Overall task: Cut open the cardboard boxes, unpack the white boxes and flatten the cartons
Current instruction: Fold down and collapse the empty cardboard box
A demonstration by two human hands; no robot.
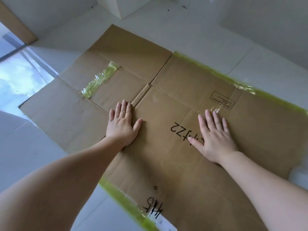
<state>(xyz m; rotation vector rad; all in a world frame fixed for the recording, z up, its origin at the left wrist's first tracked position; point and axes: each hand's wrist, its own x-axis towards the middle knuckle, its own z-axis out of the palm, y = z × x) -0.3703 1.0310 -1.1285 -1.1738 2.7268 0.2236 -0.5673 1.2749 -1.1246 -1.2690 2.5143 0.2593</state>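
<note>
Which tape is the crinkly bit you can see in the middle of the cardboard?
Find the flat carton on the white floor. Look past the left hand, up and leftwards. The tape patch sits there, a short shiny green strip inside the cardboard, unlike the long green tape along the edges.

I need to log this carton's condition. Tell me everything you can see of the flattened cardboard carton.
The flattened cardboard carton is brown corrugated board lying flat on the pale tiled floor, flaps spread out. Creases cross it. Yellow-green tape sticks to one panel and lines several edges. It bears black handwriting, a printed stamp and a white label at its near edge. The left hand and right hand press on it, fingers straight.
</note>
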